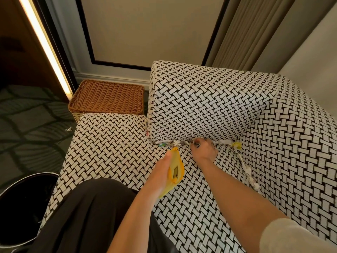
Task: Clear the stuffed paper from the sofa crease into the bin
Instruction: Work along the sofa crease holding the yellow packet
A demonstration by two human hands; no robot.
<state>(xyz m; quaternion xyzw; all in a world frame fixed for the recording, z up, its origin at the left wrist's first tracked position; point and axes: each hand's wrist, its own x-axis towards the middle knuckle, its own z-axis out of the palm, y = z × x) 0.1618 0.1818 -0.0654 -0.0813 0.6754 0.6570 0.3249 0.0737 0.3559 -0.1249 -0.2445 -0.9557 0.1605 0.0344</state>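
Observation:
Crumpled paper scraps are stuffed along the crease where the black-and-white woven-pattern sofa seat meets the back cushion. More paper runs down the right-hand crease, with a yellow piece at the corner. My right hand reaches into the back crease, fingers pinched on paper there. A yellow paper piece is gripped in my left hand just in front of the crease. The dark round bin stands on the floor at lower left.
A brown wicker basket sits on the floor behind the seat's left end. One small white scrap lies on the dark patterned carpet. My dark-clothed knee rests on the seat's front edge. Curtains hang at upper right.

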